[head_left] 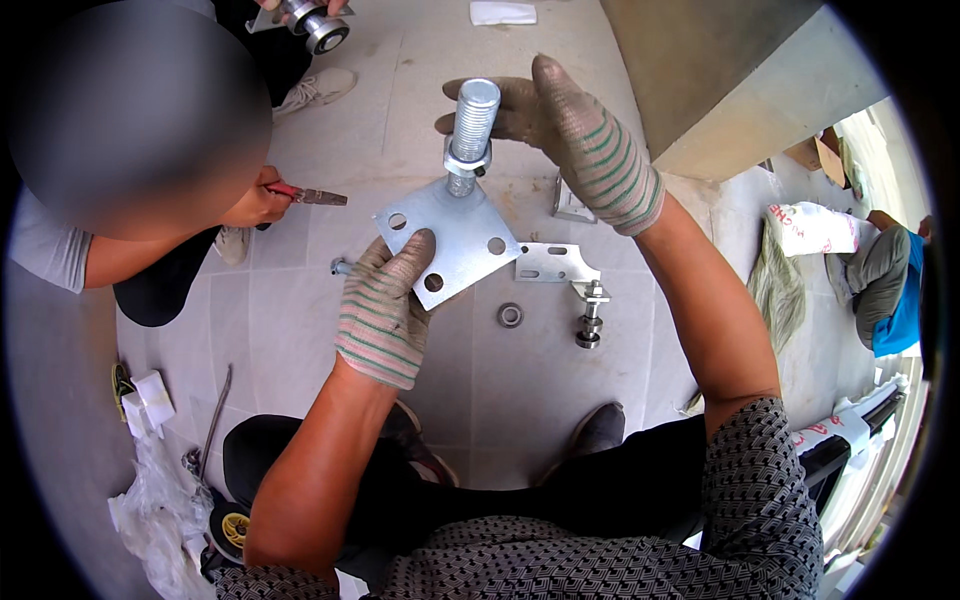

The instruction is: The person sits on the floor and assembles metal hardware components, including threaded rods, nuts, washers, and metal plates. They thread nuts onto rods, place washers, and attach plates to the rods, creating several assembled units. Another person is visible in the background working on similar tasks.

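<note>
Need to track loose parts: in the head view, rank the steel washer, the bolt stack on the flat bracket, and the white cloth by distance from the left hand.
1. Steel washer, on the tiles just right of the left hand.
2. Bolt stack on the flat bracket, further right.
3. White cloth, far up at the top edge.

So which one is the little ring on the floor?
Look at the pale tiled floor, just below the square metal plate that the left hand holds. The small round washer lies there alone, flat, with a hole, unlike the stacked bolt assembly beside it.
</note>
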The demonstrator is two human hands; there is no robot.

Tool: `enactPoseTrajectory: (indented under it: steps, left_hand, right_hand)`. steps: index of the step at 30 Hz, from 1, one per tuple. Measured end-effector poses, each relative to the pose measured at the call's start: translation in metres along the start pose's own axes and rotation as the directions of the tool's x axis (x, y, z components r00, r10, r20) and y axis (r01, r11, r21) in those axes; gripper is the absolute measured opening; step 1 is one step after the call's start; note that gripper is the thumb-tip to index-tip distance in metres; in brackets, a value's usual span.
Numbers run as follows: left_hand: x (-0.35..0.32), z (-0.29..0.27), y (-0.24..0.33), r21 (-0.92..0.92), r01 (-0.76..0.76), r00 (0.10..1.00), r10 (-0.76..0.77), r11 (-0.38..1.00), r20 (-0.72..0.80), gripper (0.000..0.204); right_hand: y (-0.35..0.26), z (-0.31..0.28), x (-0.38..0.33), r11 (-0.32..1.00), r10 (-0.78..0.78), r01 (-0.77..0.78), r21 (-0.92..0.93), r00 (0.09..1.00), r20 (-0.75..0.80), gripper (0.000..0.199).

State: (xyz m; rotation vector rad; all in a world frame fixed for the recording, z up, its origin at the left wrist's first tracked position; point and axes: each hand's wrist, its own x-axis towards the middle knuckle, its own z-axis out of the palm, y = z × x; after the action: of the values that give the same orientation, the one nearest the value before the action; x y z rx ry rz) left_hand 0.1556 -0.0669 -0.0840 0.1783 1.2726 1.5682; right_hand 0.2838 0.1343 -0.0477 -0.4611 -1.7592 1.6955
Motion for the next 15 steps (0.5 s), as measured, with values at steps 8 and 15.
enactPoseTrajectory:
  steps: [8,15]
  left_hand:
    - [-0.002,0.002,0.002,-0.021,0.056,0.998,-0.056,0.998,0.008,0.045]
    - [-0.008,0.010,0.002,0.003,0.055,0.998,-0.055,0.998,0.014,0.048]
  right_hand:
    - [0.004,-0.010,-0.001,0.998,-0.062,0.060,0.032,0.995,0.078,0.093]
    - [-0.014,-0.045,-0.003,0.963,0.050,-0.083,-0.257,0.990,-0.131,0.091]
